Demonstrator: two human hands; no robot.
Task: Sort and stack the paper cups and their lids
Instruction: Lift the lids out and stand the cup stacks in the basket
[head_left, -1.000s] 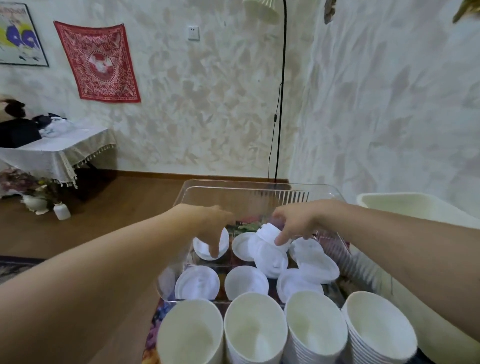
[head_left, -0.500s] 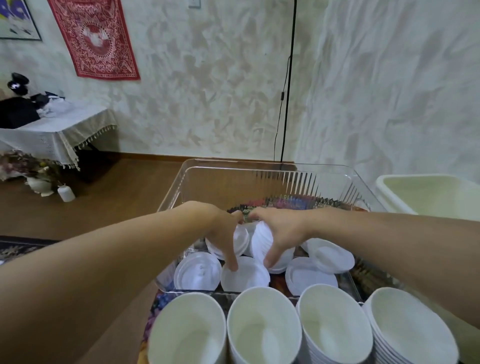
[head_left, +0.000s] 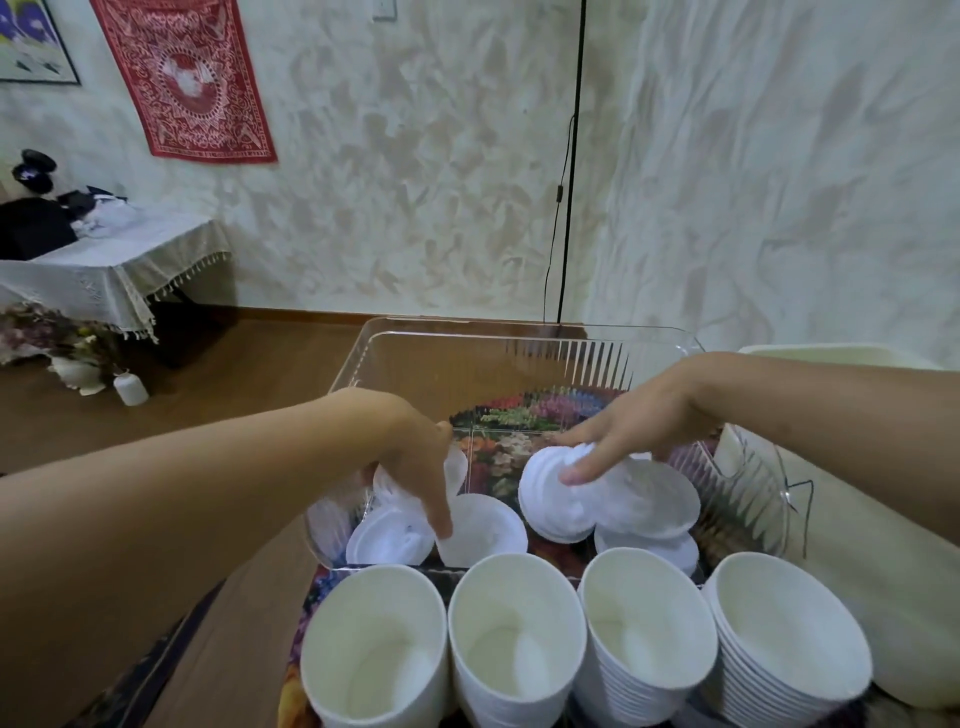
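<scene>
Inside the clear plastic bin (head_left: 519, 358) on the desk, white lids lie scattered over a flowered cloth (head_left: 511, 441), and both hands are down among them. These lids look thin, light and a little springy, so they should nest easily but could skid across the smooth bin floor or buckle if squeezed in the middle; I judge the raised rim to be the best place to take hold, thumb on one edge and fingers on the opposite one.

The right hand (head_left: 639, 426) has its fingers spread and curled over a nested stack of lids (head_left: 558, 501), tilted on edge, with the fingertips pressing on its top face; a loose lid (head_left: 660, 499) lies just beside it under the palm side, and another lid (head_left: 649, 551) sits partly beneath. The left hand (head_left: 410, 457) reaches down with a finger extended, its tip touching a single lid (head_left: 485, 527) near the bin's front wall. More lids (head_left: 389, 540) lie just to the left of that one, and some white lids show behind the left palm, though whether the hand grips them I cannot tell.

Nearer the camera, in front of the bin, four stacks of paper cups (head_left: 644, 618) stand in a row, mouths up, already nested.
</scene>
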